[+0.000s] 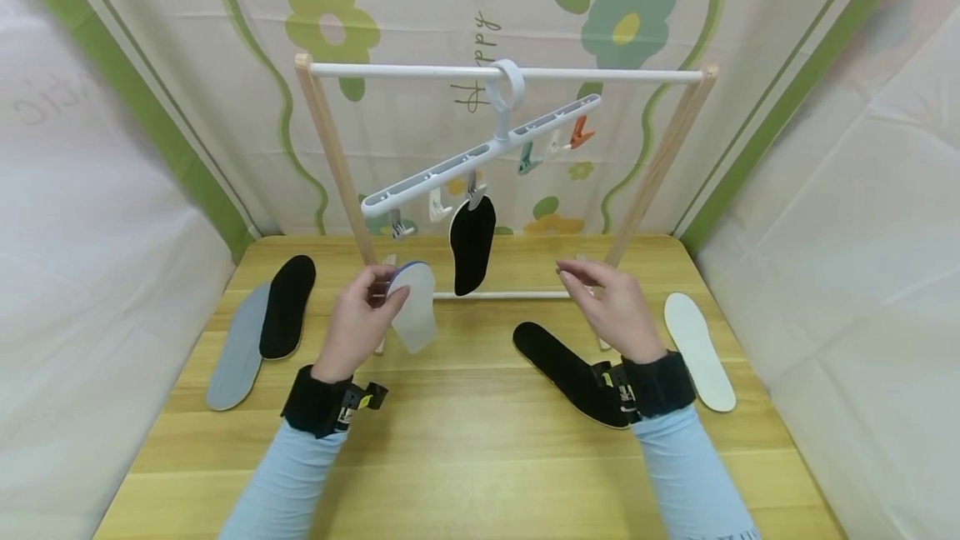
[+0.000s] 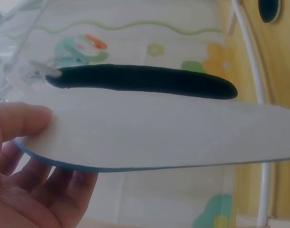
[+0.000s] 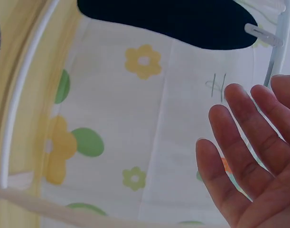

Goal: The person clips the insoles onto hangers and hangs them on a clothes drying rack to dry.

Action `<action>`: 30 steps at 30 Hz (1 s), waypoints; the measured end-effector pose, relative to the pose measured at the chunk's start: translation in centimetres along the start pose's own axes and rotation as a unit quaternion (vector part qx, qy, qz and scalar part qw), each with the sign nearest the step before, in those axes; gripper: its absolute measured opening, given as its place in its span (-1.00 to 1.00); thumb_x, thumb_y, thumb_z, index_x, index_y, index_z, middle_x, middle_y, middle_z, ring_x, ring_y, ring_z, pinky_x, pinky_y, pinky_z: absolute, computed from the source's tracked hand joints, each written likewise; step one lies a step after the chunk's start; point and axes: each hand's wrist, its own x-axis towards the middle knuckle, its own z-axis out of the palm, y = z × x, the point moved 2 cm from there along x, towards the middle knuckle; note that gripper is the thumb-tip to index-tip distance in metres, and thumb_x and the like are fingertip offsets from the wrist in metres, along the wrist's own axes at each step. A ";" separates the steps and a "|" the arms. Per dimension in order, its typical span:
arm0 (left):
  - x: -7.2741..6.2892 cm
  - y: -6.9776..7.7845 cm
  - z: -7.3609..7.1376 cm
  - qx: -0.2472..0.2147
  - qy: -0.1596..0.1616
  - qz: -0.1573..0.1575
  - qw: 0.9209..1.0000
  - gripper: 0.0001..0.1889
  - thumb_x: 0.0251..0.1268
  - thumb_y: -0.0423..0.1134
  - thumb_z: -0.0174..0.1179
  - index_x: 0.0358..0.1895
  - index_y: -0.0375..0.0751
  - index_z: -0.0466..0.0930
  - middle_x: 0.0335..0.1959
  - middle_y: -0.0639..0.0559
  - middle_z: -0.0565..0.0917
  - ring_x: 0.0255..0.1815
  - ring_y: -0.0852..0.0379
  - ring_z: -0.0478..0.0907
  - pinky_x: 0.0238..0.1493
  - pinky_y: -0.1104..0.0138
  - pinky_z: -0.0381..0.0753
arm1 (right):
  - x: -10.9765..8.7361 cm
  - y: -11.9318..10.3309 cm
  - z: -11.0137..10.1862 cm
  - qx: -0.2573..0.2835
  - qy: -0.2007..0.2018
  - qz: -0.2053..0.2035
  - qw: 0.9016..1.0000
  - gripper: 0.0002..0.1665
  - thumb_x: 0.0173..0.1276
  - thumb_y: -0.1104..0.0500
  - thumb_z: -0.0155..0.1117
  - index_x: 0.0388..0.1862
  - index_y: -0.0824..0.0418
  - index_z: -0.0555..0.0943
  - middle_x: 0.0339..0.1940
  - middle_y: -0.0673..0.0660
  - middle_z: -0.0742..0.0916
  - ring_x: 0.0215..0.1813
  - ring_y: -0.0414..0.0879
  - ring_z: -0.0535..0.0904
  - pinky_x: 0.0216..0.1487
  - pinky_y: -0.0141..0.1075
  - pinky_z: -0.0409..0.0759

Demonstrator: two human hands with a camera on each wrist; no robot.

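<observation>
My left hand (image 1: 358, 322) pinches a white insole (image 1: 415, 311) with a blue edge by its upper end, thumb on the pale face and fingers behind. In the left wrist view this white insole (image 2: 159, 133) spans the frame, in front of the black insole (image 2: 145, 80). That black insole (image 1: 472, 244) hangs from a grey clip (image 1: 476, 190) on a white clip hanger (image 1: 480, 158), which tilts up to the right. To the right of it my right hand (image 1: 617, 307) is raised and holds nothing; the right wrist view shows its fingers (image 3: 244, 142) extended.
The hanger hooks over the white rod of a wooden-sided rack (image 1: 405, 71). Several other clips dangle from it, one an orange clip (image 1: 580, 133). On the table lie a grey insole (image 1: 236, 357), a black insole (image 1: 288, 307), another black insole (image 1: 562, 365) and a white insole (image 1: 697, 348).
</observation>
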 end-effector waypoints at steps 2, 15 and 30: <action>0.0 0.1 0.1 0.003 0.001 0.006 1.000 -0.72 0.34 -0.30 0.30 0.05 -0.30 0.57 -0.10 -0.14 0.67 -0.16 0.01 0.62 -0.19 0.47 0.63 | 0.5 -0.3 0.2 0.002 -0.001 -0.008 1.000 -0.68 0.50 0.10 0.21 0.12 0.21 0.68 -0.06 0.08 0.76 -0.08 -0.08 0.66 -0.11 -0.13 0.65; 0.4 0.3 0.6 0.000 0.007 -0.002 1.000 -0.71 0.32 -0.26 0.33 0.05 -0.28 0.60 -0.13 -0.12 0.67 -0.17 0.03 0.63 -0.19 0.43 0.65 | 3.8 -2.9 0.9 0.017 -0.014 -0.050 0.998 -0.67 0.52 0.09 0.19 0.13 0.21 0.66 -0.03 0.08 0.75 -0.07 -0.11 0.66 -0.07 -0.15 0.64; 0.7 0.3 1.0 -0.051 0.019 -0.024 0.998 -0.72 0.26 -0.22 0.38 -0.05 -0.28 0.63 -0.18 -0.11 0.69 -0.19 0.04 0.62 -0.18 0.44 0.65 | 6.5 -6.1 2.5 0.078 -0.012 -0.091 0.993 -0.67 0.51 0.19 0.19 0.14 0.33 0.63 0.00 0.15 0.73 -0.09 -0.09 0.67 -0.02 -0.23 0.65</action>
